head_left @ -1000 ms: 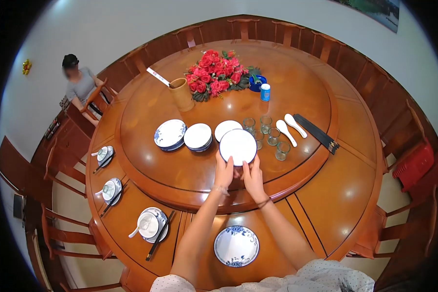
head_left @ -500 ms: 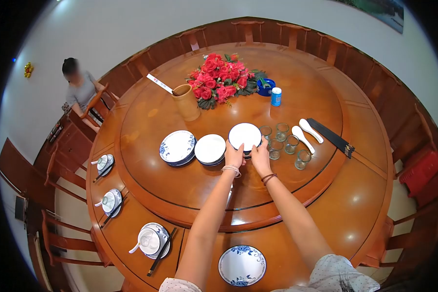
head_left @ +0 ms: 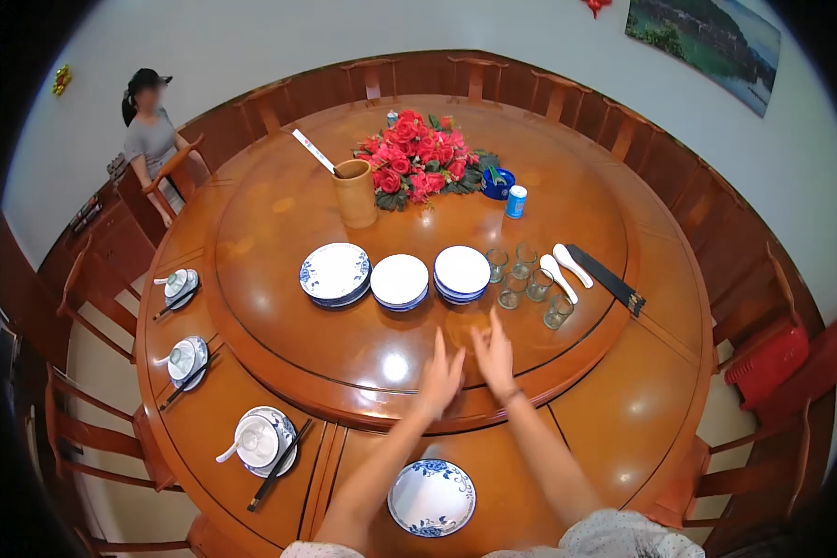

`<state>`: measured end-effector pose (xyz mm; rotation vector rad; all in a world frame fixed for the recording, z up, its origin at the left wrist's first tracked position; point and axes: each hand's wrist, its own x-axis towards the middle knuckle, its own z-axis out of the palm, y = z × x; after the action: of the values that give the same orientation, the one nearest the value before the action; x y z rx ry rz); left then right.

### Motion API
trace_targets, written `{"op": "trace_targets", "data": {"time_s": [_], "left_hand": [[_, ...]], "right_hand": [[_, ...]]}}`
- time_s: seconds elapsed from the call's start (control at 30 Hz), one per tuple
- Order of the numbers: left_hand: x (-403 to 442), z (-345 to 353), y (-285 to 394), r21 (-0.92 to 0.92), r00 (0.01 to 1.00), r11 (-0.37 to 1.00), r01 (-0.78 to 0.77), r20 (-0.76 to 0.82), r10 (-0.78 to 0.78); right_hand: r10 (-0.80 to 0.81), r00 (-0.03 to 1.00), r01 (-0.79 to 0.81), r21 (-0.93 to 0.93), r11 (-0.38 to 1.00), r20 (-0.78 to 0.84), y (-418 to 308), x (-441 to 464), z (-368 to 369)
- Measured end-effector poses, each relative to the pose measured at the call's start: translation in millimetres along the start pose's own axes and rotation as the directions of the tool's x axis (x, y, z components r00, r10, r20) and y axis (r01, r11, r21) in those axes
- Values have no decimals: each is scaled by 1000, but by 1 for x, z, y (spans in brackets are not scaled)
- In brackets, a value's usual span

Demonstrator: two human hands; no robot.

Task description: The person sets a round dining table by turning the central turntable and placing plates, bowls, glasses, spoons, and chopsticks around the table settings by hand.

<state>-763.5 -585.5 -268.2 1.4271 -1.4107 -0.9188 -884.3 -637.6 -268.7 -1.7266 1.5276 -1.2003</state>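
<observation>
My left hand [head_left: 443,375] and my right hand [head_left: 493,358] hover over the near part of the wooden turntable [head_left: 298,344], fingers stretched and nothing in them. Just beyond them stands a stack of white bowls with blue bands [head_left: 461,270]. A second bowl stack [head_left: 400,281] is beside it, and a stack of blue-flowered plates [head_left: 335,272] lies farther left. Several glasses [head_left: 539,285] cluster to the right, near two white spoons [head_left: 560,277] and black chopsticks [head_left: 606,277]. One flowered plate [head_left: 431,498] lies on the table edge between my forearms.
Red flowers [head_left: 418,158], a bamboo holder [head_left: 355,195], a blue ashtray [head_left: 498,184] and a blue can [head_left: 516,202] stand farther back on the turntable. Place settings, the nearest with a bowl and spoon [head_left: 259,442], line the left edge. A person [head_left: 153,144] stands behind a chair at far left.
Both hands have let go of the right bowl stack and drawn back toward me, opening. That stack now stands on the turntable. My view has shifted, and the person at left stands more upright.
</observation>
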Motion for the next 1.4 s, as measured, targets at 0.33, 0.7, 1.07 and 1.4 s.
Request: {"op": "trace_targets", "data": {"time_s": [0.33, 0.7, 1.07, 1.4], "left_hand": [[-322, -59, -40, 337, 747, 675, 657, -417, -518], [-295, -18, -102, -445, 825, 787, 428, -165, -541], [-348, -21, -106, -501, 862, 821, 275, -249, -441], [-277, -44, -52, -551, 884, 833, 44, -367, -290]], "right_hand": [[-302, 906, 418, -509, 753, 296, 2, -141, -8], [-309, 891, 448, -530, 720, 332, 29, -134, -17], [-184, 972, 234, -702, 673, 148, 19, -186, -36], [106, 942, -198, 273, 941, 319, -40, -289, -12]]}}
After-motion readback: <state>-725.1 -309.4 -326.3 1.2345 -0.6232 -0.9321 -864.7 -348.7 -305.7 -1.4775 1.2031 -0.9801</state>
